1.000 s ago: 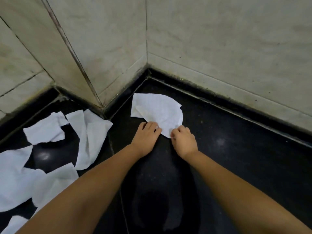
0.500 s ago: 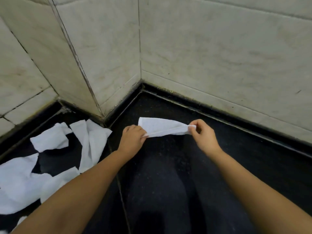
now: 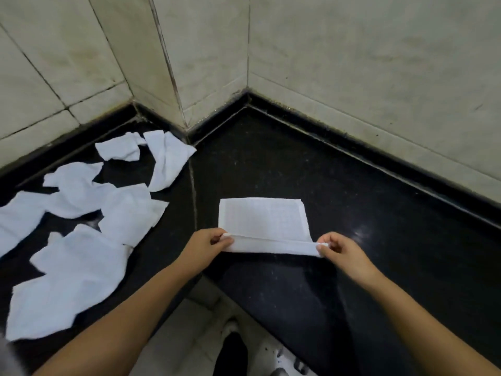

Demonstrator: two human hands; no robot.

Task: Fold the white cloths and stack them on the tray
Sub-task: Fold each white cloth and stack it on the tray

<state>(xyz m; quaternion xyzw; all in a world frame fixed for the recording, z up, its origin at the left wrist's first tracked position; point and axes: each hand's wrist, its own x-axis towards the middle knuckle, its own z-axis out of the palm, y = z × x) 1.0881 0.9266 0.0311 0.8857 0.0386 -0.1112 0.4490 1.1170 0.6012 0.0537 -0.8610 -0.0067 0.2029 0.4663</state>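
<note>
A white cloth (image 3: 264, 218) lies spread flat on the black stone counter (image 3: 352, 207), its near edge lifted and turned into a narrow band. My left hand (image 3: 207, 246) pinches the band's left corner. At the right corner, my right hand (image 3: 340, 251) pinches the cloth between thumb and fingers. Several crumpled white cloths (image 3: 76, 240) lie in a loose heap on the counter to the left. No tray is in view.
Pale tiled walls (image 3: 352, 63) close the counter at the back, with a jutting wall corner (image 3: 173, 77) between the heap and the spread cloth. The counter's front edge runs below my arms; pale floor and a shoe (image 3: 287, 359) show beneath.
The cloth, held up stretched between both hands half a second ago, now lies flat on the counter nearer to me. My hands have drawn back toward the front edge, still on its corners.
</note>
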